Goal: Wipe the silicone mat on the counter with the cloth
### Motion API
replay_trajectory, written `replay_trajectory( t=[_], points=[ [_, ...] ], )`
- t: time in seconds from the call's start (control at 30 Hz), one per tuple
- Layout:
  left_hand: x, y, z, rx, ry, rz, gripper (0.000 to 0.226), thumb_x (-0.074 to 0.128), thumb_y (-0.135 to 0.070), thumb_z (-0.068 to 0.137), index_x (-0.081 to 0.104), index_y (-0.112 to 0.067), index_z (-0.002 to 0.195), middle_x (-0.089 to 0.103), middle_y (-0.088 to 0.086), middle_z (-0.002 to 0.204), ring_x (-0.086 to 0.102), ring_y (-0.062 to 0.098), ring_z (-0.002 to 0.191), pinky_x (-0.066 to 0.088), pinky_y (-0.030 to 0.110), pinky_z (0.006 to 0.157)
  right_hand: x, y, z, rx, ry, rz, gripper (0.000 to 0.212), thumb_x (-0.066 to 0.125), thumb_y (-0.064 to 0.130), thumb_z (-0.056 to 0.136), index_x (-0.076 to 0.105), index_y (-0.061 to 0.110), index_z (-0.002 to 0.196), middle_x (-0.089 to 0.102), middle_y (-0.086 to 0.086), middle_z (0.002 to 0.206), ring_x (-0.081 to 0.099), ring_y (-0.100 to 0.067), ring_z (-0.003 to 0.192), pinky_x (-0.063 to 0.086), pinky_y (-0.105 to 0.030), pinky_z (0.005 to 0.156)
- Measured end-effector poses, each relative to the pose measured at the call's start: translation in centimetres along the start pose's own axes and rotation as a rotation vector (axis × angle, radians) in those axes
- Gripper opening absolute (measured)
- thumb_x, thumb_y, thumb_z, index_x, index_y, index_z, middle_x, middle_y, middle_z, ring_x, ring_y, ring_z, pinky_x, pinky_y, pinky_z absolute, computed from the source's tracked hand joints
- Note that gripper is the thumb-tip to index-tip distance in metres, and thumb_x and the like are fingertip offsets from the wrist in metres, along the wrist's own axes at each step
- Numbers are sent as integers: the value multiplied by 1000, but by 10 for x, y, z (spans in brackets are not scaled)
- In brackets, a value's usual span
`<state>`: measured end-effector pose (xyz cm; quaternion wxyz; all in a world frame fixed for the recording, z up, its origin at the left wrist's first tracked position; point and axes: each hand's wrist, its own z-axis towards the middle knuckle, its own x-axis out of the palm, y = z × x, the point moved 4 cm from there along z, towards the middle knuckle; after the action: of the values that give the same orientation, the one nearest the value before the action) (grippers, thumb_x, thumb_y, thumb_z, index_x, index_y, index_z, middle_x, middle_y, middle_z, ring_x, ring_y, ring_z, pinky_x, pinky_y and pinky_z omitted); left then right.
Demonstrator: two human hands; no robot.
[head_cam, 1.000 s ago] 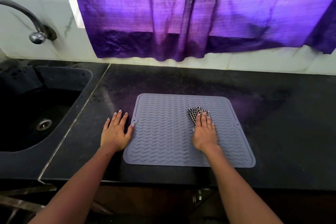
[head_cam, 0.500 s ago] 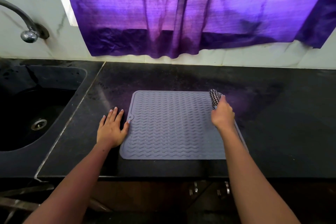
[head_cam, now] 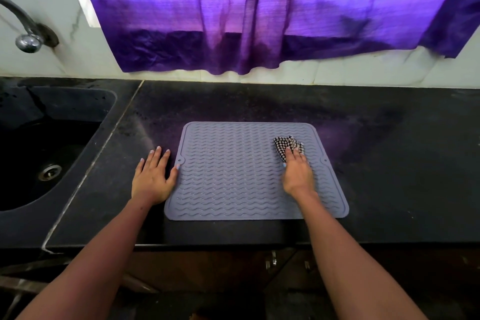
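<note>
Grey silicone mat [head_cam: 233, 174], ribbed with wavy lines, lying flat on the black stone counter [head_cam: 389, 163] near its front edge, square to the viewer. Cloth [head_cam: 287, 147]: small, black-and-white checked, bunched up, resting on the mat's far right part, just inside the right rim. Right hand [head_cam: 297, 175]: palm down on the mat, fingers straight and close together, pressing their tips onto the near side of the cloth (a flat push, not a pinch, as far as the blur allows). Left hand [head_cam: 153, 179]: spread flat on the bare counter just beside the mat's left edge, thumb tip touching that edge near the small notch; it holds nothing and seems to steady the mat. Progress, as a judgement: wiping is under way, with the cloth at work in the right far area; the mat shows no plain stain, streak or wet mark, so how much is already cleaned cannot be told; the left half and the near strip look like what is left to cover. Beyond the mat: dark sink [head_cam: 39, 153] with a metal drain to the left, a curved tap [head_cam: 26, 31] above it on the pale tiled wall, and a purple curtain [head_cam: 259, 13] hanging over the counter's back edge.
</note>
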<state>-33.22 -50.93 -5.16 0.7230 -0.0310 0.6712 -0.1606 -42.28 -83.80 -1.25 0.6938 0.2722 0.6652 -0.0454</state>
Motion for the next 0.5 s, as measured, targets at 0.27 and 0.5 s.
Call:
replay_trajectory(
  t=[0.27,0.5],
  points=[
    [-3,0,-1,-5,-1,-6,94,0,-70,73,26,-20,148,16,3,158,9,17,146,3,37,118,-47,-38,14,414,-309,808,46,41,4,95,45,17,139,52,-13,136,50,-31,123,40,-35,104],
    [-1,1,0,2,1,5,93,0,-69,74,26,-19,148,16,4,158,10,18,146,4,38,119,-2,-29,-5,125,-130,-26,65,46,0,91,20,12,149,17,-12,157,15,-29,145,12,-38,120]
  ],
)
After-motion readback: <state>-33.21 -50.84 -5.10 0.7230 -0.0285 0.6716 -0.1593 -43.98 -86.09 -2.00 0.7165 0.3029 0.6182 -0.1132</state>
